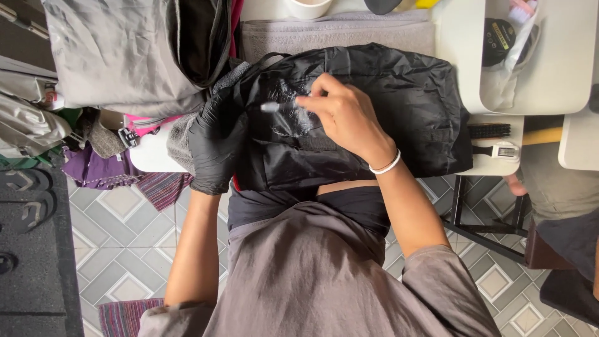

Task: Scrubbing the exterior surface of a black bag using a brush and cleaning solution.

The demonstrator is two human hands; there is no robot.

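Grey shirt (324, 281) of the person is filling the near foreground, with both forearms extending away toward a white table (462, 56). On the table a black bag (399, 106) is lying flat across the middle of the scene, its near edge hanging just over the table's near side. Left hand (215, 140), wearing a black glove, is pressing flat on the bag's left end, fingers together and resting on the fabric rather than closing around anything. Right hand (346, 115), bare and wearing a white bracelet (385, 166) at the wrist, is gripping a small brush (277, 107), fingers pinched closed on its handle; the pale brush tip is pointing left and touching the bag. White foam (292, 122) is showing on the fabric just beneath and beside the brush. A grey towel (337, 31) is lying under the far edge of the bag. To the far left, a grey bag (118, 56) is standing open. To the right of the black bag, a dark scrub brush (490, 130) and a white brush (499, 150) are lying near the table's edge. Tiled floor (125, 243) is showing at near left.
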